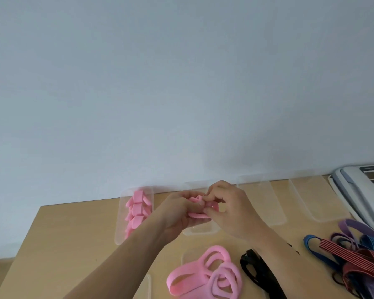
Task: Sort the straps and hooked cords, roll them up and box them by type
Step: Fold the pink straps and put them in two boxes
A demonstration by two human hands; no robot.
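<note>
Both hands meet above the table's far middle, working one pink strap (198, 215) into a roll. My left hand (177, 212) grips it from the left; my right hand (229, 208) pinches its end from the right. A clear box (122, 234) at the left holds several rolled pink straps (136, 209). Loose pink straps (205, 275) lie in a heap near me. A black strap (255, 268) lies to their right, partly under my right forearm. Red, blue and purple straps (354, 253) are piled at the right.
Under my hands sits a second clear box (203, 230). Two more clear boxes (266, 201) (313, 197) stand along the wall to the right. A white desk phone (363, 190) fills the far right corner. The table's left edge (20, 251) runs diagonally.
</note>
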